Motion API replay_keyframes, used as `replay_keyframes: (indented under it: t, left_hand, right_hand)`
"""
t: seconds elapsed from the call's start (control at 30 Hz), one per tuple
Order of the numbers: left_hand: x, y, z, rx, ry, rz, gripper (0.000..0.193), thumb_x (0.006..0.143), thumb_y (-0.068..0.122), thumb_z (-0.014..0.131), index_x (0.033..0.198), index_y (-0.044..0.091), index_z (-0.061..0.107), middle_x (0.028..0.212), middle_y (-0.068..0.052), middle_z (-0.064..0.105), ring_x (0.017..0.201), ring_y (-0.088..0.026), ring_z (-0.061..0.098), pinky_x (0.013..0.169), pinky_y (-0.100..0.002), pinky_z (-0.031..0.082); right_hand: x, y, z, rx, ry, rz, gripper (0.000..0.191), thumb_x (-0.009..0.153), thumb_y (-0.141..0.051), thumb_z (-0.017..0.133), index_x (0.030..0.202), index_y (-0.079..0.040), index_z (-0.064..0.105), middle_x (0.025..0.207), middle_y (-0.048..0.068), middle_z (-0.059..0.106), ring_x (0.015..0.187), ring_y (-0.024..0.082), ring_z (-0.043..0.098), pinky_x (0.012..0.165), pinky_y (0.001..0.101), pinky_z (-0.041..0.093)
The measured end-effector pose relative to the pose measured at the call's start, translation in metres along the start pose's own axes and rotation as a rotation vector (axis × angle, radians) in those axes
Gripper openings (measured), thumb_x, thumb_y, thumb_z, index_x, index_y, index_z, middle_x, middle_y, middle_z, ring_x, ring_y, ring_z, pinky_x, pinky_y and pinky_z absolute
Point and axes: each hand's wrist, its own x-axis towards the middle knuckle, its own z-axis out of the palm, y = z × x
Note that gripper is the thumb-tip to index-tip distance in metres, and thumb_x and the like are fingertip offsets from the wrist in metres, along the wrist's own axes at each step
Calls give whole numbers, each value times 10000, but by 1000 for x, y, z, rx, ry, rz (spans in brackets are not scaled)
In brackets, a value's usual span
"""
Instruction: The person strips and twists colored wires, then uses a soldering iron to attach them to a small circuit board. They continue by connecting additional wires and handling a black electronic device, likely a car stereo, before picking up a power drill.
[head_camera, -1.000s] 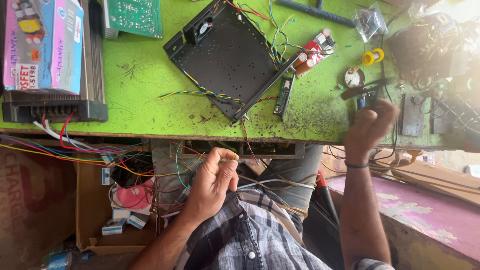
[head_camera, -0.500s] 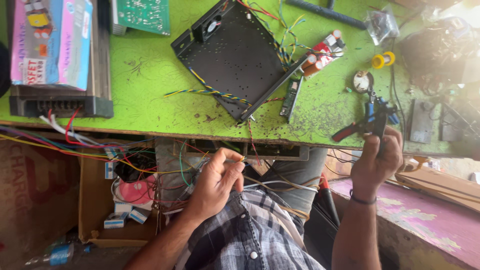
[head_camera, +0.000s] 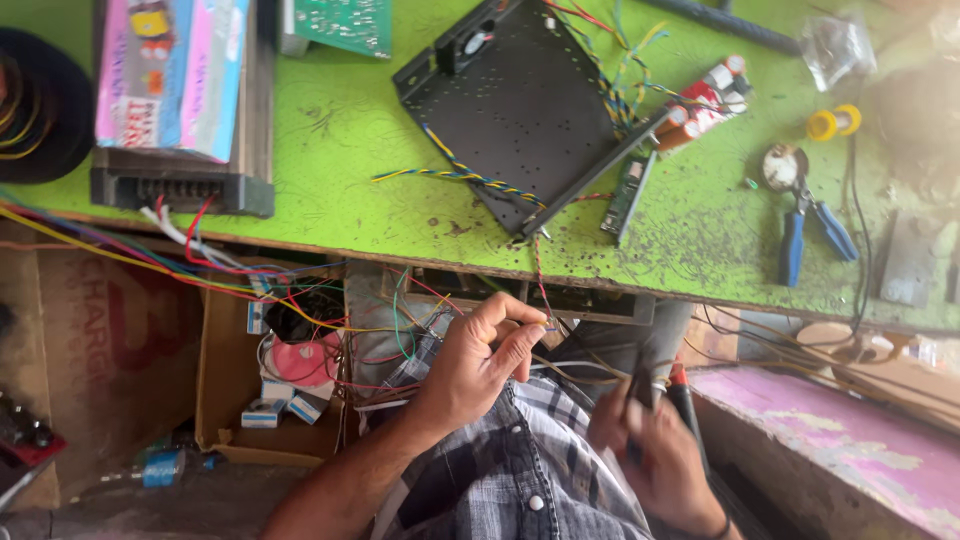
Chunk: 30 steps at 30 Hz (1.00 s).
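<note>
**Pinching a thin wire below the bench edge while the cutter comes up**

Holding steady matters most at this point. The left hand (head_camera: 478, 365) sits below the near edge of the green workbench (head_camera: 330, 130), its thumb and forefinger closed narrowly on the end of a thin red wire (head_camera: 538, 285) that drops from the corner of the black metal chassis (head_camera: 520, 100) lying on the bench top. The right hand (head_camera: 655, 450) is lower and to the right, over the lap, wrapped around a dark-handled hand tool (head_camera: 640, 385) whose head points up toward the wire; its working end is too blurred to say how its jaws stand.

To do this well, I judge that the wire should be kept lightly taut, with the pinch close to its free end so the tip does not wander. The tool should meet the wire just beyond the fingertips, square to it, well apart from the loose tangle of coloured leads (head_camera: 330, 320) hanging under the bench to the left. A gentle squeeze suits so fine a strand.

Blue-handled pliers (head_camera: 805, 225) lie on the bench to the far right, untouched, beside a small yellow reel (head_camera: 833, 122).
</note>
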Motion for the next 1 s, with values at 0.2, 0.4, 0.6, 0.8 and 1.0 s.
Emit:
replay_keyframes:
  t: [0.2, 0.4, 0.6, 0.8, 1.0]
  left_hand:
    - [-5, 17, 13, 130, -32, 75, 136, 1037, 111, 650, 1111, 5, 610, 729, -39, 677, 604, -79, 632, 547, -246, 504]
    - [-10, 22, 5, 217, 5, 85, 152, 1027, 93, 651, 1148, 14, 606, 765, -70, 726, 611, -93, 681, 546, -255, 522]
    - [-8, 17, 4, 207, -26, 57, 172, 1018, 91, 655, 1165, 20, 600, 805, -85, 747, 624, -111, 710, 547, -264, 534]
    - [-8, 15, 4, 217, -19, 45, 146, 1023, 95, 652, 1140, 23, 603, 784, -84, 745, 619, -117, 720, 538, -272, 534]
    - [-8, 18, 4, 242, -9, 17, 155, 1010, 86, 649, 1140, 14, 606, 755, -93, 742, 622, -125, 705, 551, -277, 520]
  right_hand:
    - [46, -34, 43, -1211, 367, -425, 355, 848, -130, 697, 1167, -20, 588, 1028, 122, 644, 953, 260, 605, 847, 392, 462]
    - [61, -47, 86, -1474, 279, -576, 540, 699, -56, 735, 1223, -32, 608, 1040, 142, 647, 966, 355, 597, 849, 453, 436]
    - [57, -42, 86, -1411, 289, -444, 422, 753, -53, 751, 1160, -33, 642, 846, 114, 596, 784, 312, 609, 719, 415, 479]
    - [56, -35, 79, -1418, 263, -445, 402, 764, -46, 747, 1147, 1, 630, 793, 136, 568, 707, 325, 599, 638, 423, 479]
    - [58, -35, 74, -1352, 238, -350, 323, 735, -15, 699, 1044, -3, 607, 729, 136, 577, 609, 318, 611, 550, 411, 472]
